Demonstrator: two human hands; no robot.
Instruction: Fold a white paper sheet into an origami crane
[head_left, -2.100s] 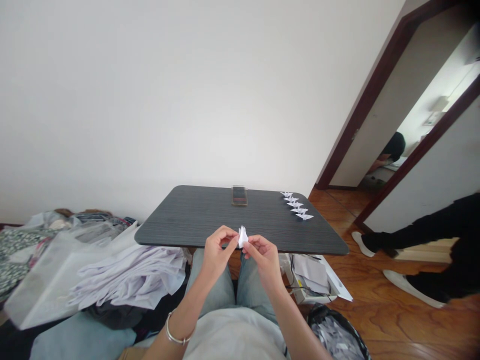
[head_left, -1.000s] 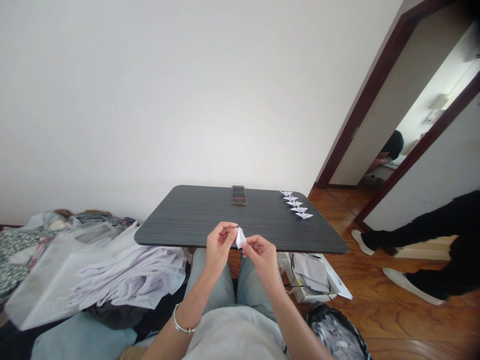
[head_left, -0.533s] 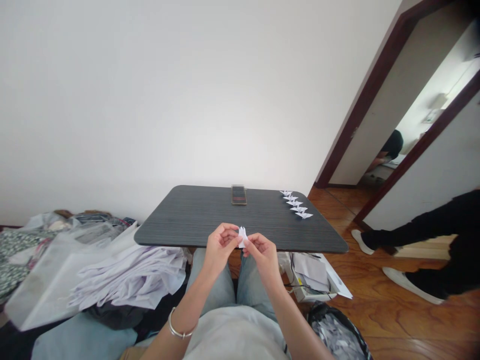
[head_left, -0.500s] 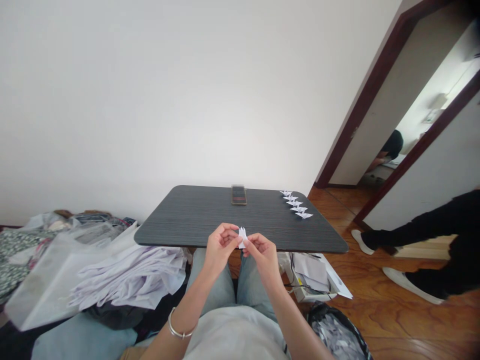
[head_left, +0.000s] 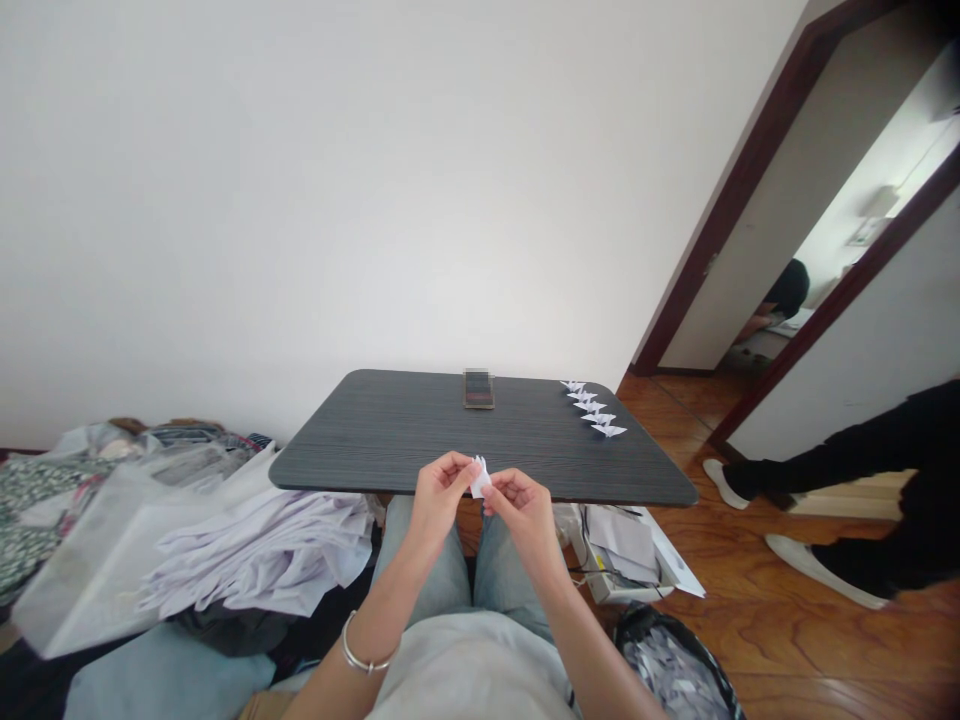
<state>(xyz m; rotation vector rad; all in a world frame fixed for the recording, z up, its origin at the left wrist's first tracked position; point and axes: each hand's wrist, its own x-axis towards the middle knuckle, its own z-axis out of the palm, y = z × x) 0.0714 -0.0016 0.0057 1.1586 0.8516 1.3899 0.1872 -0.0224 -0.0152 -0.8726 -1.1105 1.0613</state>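
Observation:
A small folded piece of white paper [head_left: 480, 482] is pinched between both hands over the table's near edge. My left hand [head_left: 441, 492] grips its upper left side with thumb and forefinger. At its lower right, my right hand [head_left: 520, 500] pinches it between thumb and fingers. The paper tilts slightly and shows points at the top; fingertips hide part of it. Several folded white paper cranes [head_left: 598, 406] stand in a row along the right side of the dark table [head_left: 390, 425].
A phone-like dark object [head_left: 478, 390] lies at the table's back. Clothes [head_left: 262, 550] are heaped at left. Below right are a box of papers [head_left: 622, 560] and a black bag of paper scraps [head_left: 679, 670]. Another person's legs [head_left: 840, 450] are at far right.
The folded paper has turned and tilted slightly between my fingers. My left hand's grip has shifted up to its upper left, and my right thumb sits lower on it.

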